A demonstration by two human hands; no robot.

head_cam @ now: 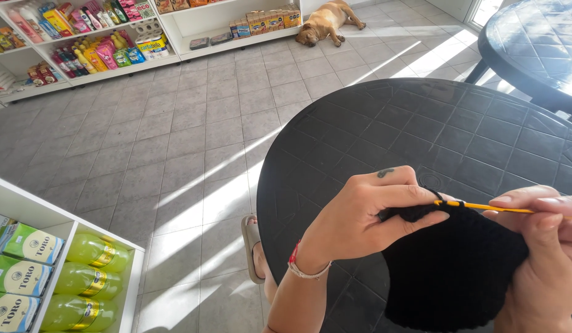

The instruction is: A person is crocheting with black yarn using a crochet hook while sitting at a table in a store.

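Observation:
My left hand pinches the upper edge of a black crocheted piece that hangs over the near part of a round black plastic table. My right hand grips the same fabric from the right and holds a thin yellow crochet hook whose tip meets the fabric beside my left thumb. A red-and-white bracelet circles my left wrist.
A tan dog lies on the grey tiled floor at the back. White shelves with packaged goods line the far wall. A nearer white shelf holds green bottles and packets. A second black table stands at right. My sandalled foot shows below.

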